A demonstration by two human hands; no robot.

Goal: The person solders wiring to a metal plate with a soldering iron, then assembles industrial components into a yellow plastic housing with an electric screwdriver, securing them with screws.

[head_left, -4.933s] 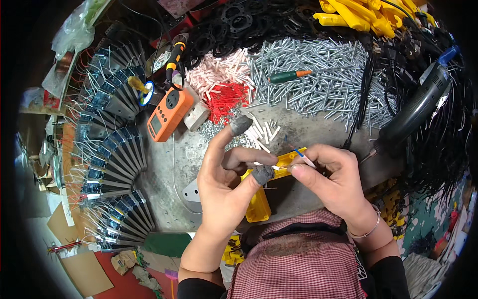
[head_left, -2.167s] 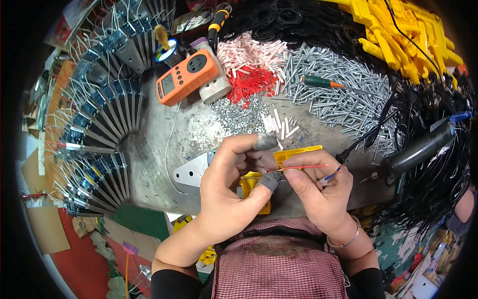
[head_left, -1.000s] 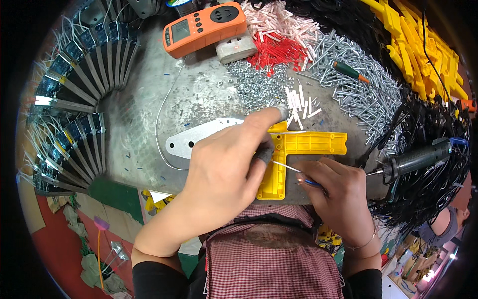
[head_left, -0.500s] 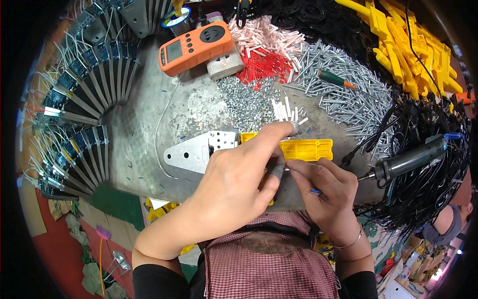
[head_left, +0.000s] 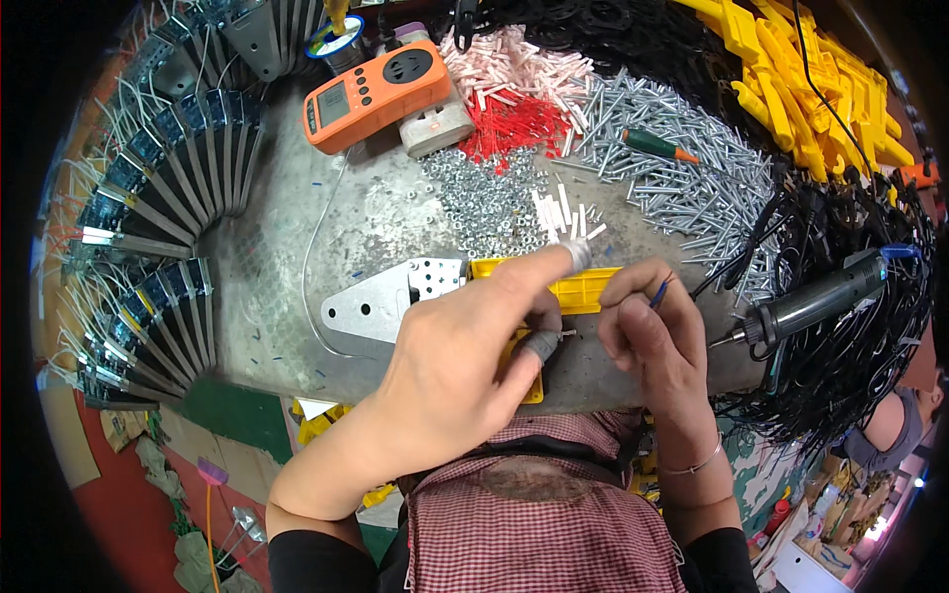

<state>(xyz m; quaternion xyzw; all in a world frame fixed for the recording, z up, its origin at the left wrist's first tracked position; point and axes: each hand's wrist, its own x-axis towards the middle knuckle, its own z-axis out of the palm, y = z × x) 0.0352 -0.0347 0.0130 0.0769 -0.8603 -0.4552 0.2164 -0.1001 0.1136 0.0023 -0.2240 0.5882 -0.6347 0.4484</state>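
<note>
A yellow plastic housing [head_left: 585, 290] lies in front of me, with a perforated silver metal plate [head_left: 381, 302] extending to its left. My left hand [head_left: 457, 348] reaches across both, its index finger and thumb wrapped in grey tape. Its fingers are closed; a thin pale tip [head_left: 567, 333] sticks out by the taped thumb, but the rest is hidden. To the right, apart from the housing's near side, my right hand [head_left: 654, 341] is raised with curled fingers. Between them sits a short, thin blue wire [head_left: 659, 295].
Beyond the hands lie loose nuts [head_left: 484, 198], white sleeves [head_left: 563, 210], red parts [head_left: 514, 127] and silver screws [head_left: 682, 188] with a green screwdriver [head_left: 652, 145]. An orange meter [head_left: 376, 96] stands behind. An electric screwdriver [head_left: 816, 304] and black cables [head_left: 830, 385] are right; wired metal plates [head_left: 178, 158] left.
My right hand has pulled back to the right and up, away from the left fingertips, carrying the blue wire. The left hand stays over the housing. The whole view has shifted slightly.
</note>
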